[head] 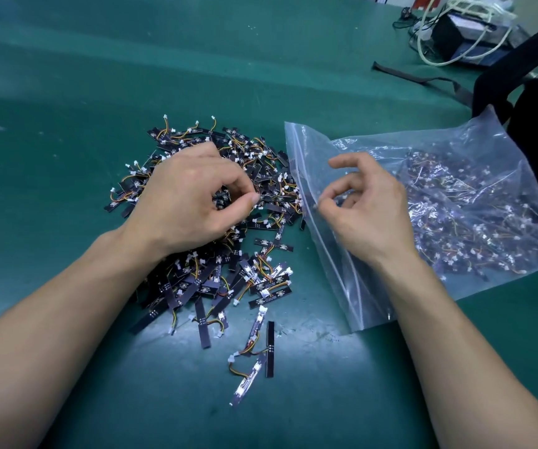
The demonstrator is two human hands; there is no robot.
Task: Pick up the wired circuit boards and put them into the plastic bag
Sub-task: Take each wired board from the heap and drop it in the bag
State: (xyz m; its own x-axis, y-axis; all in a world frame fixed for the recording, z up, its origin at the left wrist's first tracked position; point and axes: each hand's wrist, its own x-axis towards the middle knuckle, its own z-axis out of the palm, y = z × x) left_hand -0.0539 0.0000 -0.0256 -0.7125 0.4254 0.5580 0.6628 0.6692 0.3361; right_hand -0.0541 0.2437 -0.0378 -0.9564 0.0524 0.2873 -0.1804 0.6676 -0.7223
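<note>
Reaching in from the lower left of the frame, my left hand (189, 202) sits knuckles-up over the middle of the heap of wired circuit boards (261, 280), wrist bent slightly. Its fingers (248, 199) are curled tight, thumb tip meeting forefinger tip, pinching a few dark boards out of the heap. The heap spreads over the green surface (66, 124) at the centre of the frame, and a few stray boards lie apart toward the bottom centre.

My right forearm comes up from the lower right corner, and my right hand (374, 215) hangs over the mouth of the plastic bag (455, 150), back of the hand toward me. Its fingers are loosely curled, the lowest tip right at the bag's zip strip; I cannot tell whether they grip the film. The clear bag lies flat just right of the heap, touching its edge, and many boards show through it toward the right of the frame.

A black box with a white cord (455, 37) stands in the upper right corner, and a black strap (407, 74) lies below it.
</note>
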